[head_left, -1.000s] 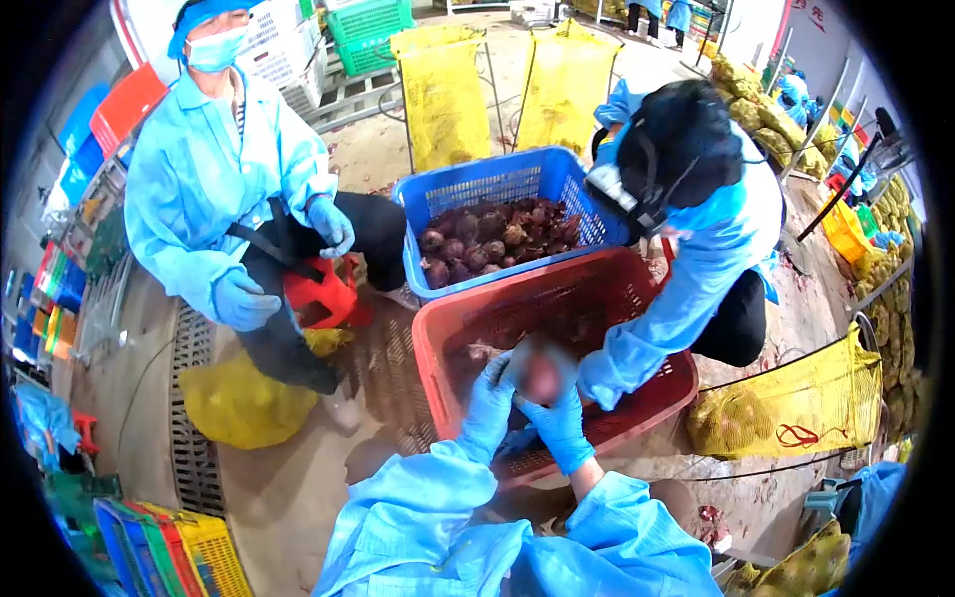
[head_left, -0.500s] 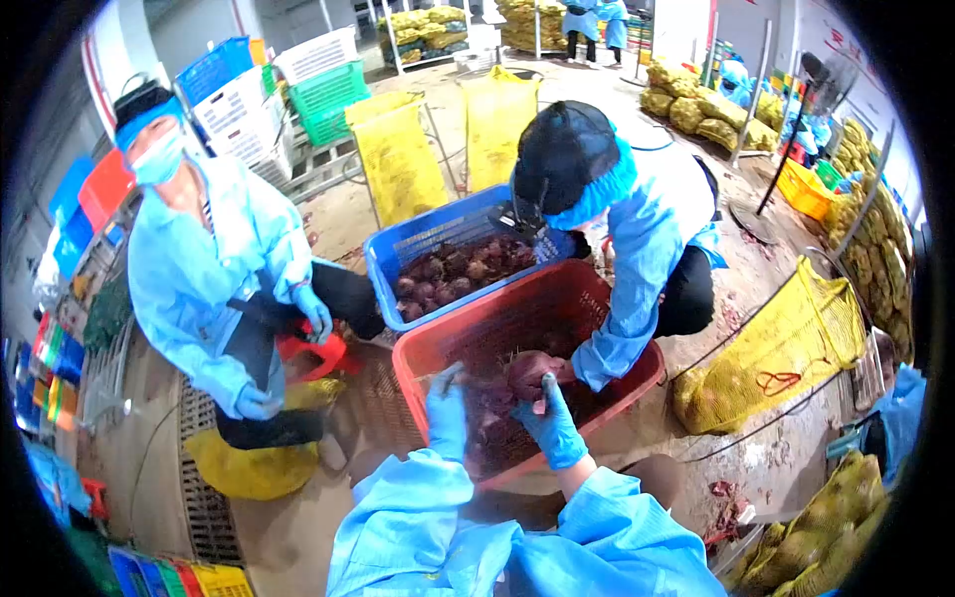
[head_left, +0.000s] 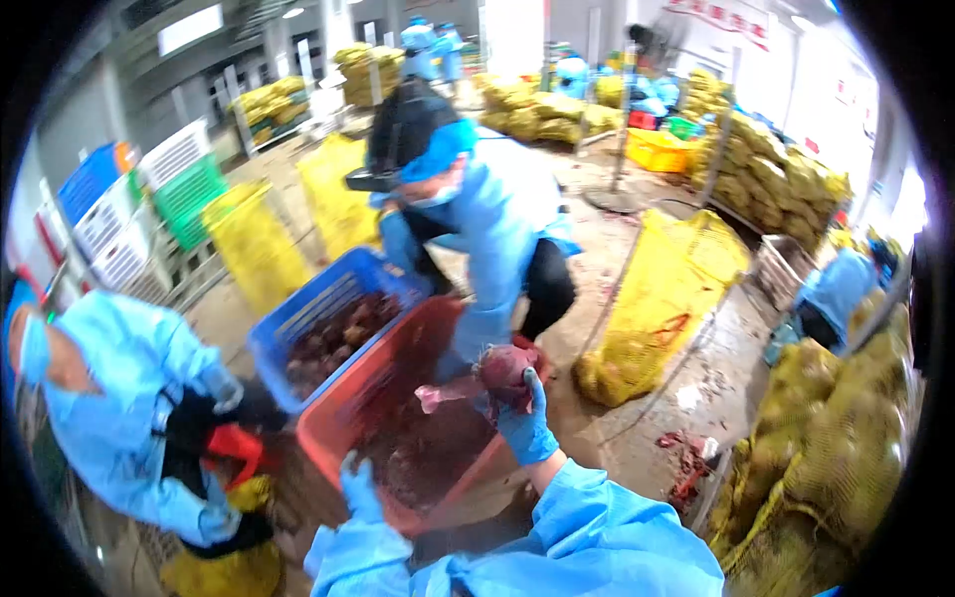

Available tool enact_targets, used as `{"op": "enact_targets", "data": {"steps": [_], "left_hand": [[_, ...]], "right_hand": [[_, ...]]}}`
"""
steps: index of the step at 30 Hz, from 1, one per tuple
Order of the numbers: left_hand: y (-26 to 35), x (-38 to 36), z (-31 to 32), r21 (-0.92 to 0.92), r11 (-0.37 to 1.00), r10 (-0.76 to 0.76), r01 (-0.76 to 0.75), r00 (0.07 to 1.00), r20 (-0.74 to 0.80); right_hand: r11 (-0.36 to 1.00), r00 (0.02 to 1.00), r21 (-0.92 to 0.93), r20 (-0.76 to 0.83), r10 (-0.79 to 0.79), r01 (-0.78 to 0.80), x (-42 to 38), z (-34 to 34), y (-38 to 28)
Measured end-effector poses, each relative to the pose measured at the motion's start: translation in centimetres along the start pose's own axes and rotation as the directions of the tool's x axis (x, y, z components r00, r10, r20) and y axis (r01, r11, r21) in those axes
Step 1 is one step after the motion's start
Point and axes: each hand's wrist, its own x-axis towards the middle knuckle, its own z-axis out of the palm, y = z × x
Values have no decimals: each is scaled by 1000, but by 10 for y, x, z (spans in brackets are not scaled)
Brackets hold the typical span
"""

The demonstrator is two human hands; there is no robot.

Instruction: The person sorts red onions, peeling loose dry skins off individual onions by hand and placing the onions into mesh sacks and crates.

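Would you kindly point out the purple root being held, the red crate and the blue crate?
purple root (head_left: 505, 370): head view, on its rounded body above the right hand's fingers.
red crate (head_left: 323, 446): head view, on its near left rim.
blue crate (head_left: 316, 303): head view, on its left wall.

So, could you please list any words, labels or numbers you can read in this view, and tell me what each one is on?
No text can be read here.
Red marks on the white wall sign at top right: too blurred to read.
Blue crate, red crate and yellow mesh sacks: no label shows.
The right hand holds a purple root; nothing is printed on either.
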Motion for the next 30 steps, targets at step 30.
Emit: {"op": "enact_targets", "data": {"steps": [30], "left_hand": [[0, -9, -41, -169, 841, -530, 514, 845, -65]], "right_hand": [[-360, 481, -783, -89, 872, 507, 45, -113, 90]]}}
